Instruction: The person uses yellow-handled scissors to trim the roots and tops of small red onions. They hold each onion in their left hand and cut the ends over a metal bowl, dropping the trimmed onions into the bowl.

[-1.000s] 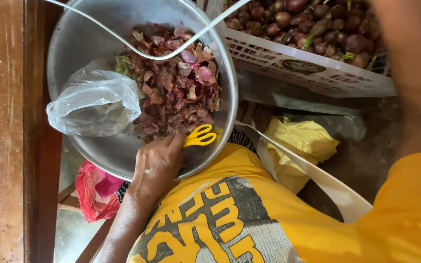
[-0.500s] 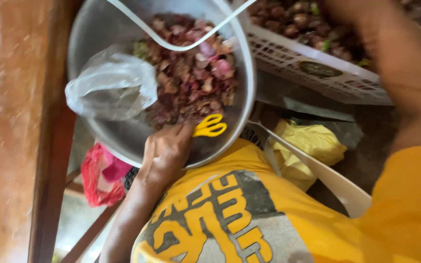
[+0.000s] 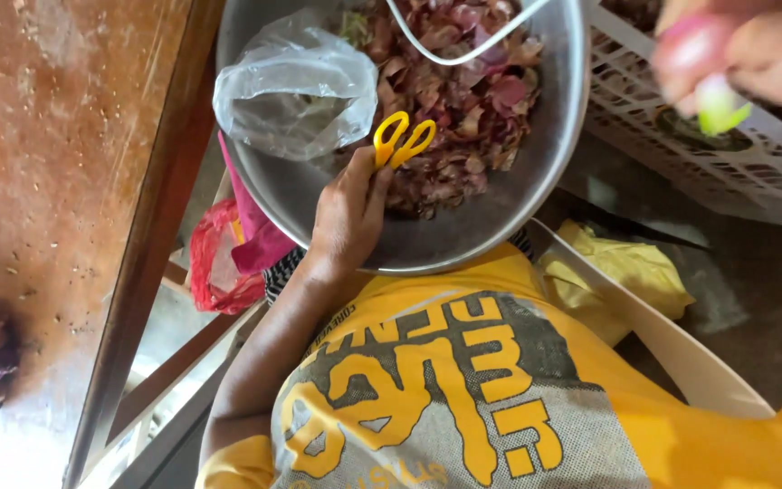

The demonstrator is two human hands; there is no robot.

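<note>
Yellow-handled scissors now sit deeper in the steel bowl, left hand fingers pinching them — while the blurred right hand has come in at the top right corner, fingers closed on a peeled shallot.

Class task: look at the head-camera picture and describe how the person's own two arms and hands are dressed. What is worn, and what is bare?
Both hands are bare: no gloves, rings or watch show. The left hand and its forearm are uncovered up to a short yellow sleeve of a yellow T-shirt with a grey panel and yellow lettering. The right hand, blurred at the picture's top corner, also looks bare; its arm is out of view.
</note>
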